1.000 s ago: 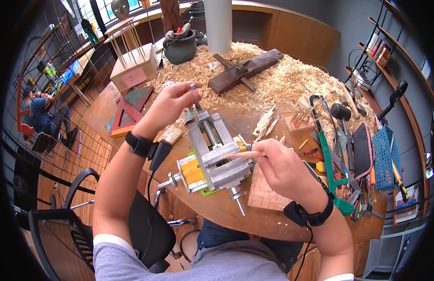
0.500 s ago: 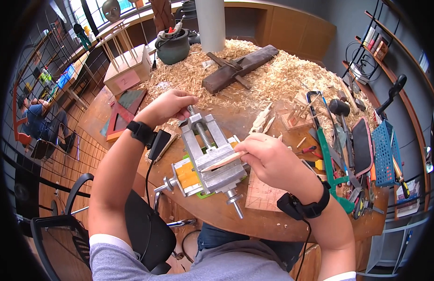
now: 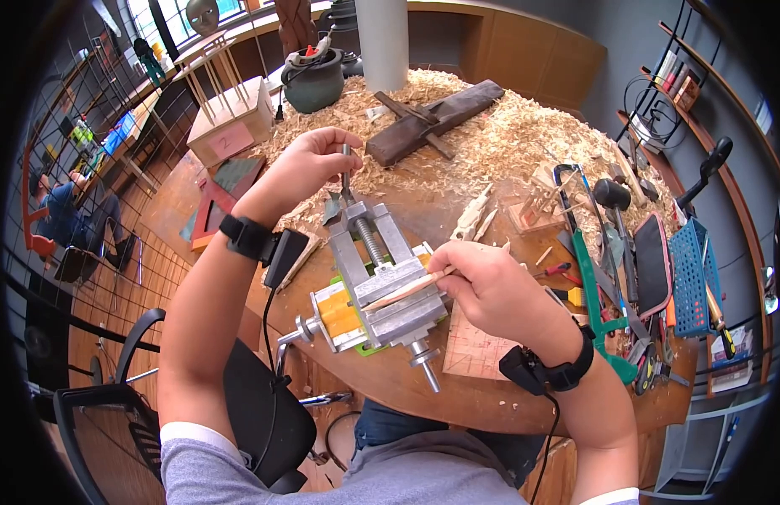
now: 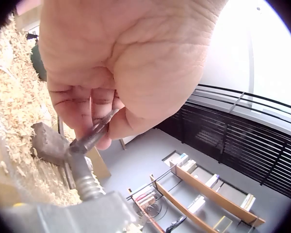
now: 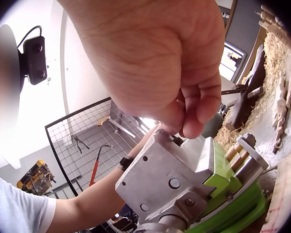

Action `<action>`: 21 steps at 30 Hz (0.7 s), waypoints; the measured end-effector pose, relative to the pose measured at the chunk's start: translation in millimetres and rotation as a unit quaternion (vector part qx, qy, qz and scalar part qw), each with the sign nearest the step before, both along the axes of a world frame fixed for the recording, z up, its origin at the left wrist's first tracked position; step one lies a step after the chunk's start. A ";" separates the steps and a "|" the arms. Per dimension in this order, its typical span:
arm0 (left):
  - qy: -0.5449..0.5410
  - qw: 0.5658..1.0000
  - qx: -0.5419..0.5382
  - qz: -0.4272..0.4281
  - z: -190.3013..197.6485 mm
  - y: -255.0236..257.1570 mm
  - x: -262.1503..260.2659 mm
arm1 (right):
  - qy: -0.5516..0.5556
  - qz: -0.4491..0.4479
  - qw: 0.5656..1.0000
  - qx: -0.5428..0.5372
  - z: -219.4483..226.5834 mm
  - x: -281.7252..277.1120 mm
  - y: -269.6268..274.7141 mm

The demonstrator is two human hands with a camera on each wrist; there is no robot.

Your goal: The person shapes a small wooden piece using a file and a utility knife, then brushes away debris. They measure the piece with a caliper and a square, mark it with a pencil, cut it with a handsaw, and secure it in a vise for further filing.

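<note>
A grey metal vise [image 3: 402, 307] with yellow and green parts stands on the wooden table near its front edge. At its far end my left hand [image 3: 306, 168] grips the vise's crank handle [image 3: 346, 181]; in the left wrist view, fingers and thumb close around that handle [image 4: 94, 133]. My right hand [image 3: 495, 286] pinches one end of a slim, pale wooden stick [image 3: 402, 295] from the right side. The stick slants across the top of the vise, along its jaws. In the right wrist view the fingertips [image 5: 193, 127] are right above the vise block, and the stick is mostly hidden.
Wood shavings [image 3: 541, 126] cover the table's back, around a dark wooden beam [image 3: 436, 122]. Several tools, including a green-framed saw [image 3: 585, 261] and a mallet [image 3: 610, 194], lie right beside a blue basket [image 3: 691, 273]. A carved wood piece [image 3: 472, 217] lies behind the vise.
My left hand dipped with the crank handle, then rose again as the handle turned. The right hand has brought the stick lower over the vise, slanting down to the left.
</note>
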State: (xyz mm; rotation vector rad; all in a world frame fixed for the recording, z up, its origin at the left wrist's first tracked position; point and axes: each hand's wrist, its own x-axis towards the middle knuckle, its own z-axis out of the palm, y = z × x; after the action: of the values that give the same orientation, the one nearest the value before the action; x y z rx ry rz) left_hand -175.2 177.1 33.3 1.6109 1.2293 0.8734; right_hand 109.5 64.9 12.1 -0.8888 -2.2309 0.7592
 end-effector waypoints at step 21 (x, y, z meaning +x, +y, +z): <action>-0.168 0.982 -0.089 -0.004 -69.1 -22.2 -32.1 | 0.008 -0.001 1.000 0.011 -3.5 -0.8 -1.9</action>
State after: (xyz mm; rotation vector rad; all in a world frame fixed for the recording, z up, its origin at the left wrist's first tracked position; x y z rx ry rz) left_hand -207.3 154.9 -35.8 1.2651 1.0288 0.9571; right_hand 108.7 62.9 8.6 -0.8710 -2.2204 0.7378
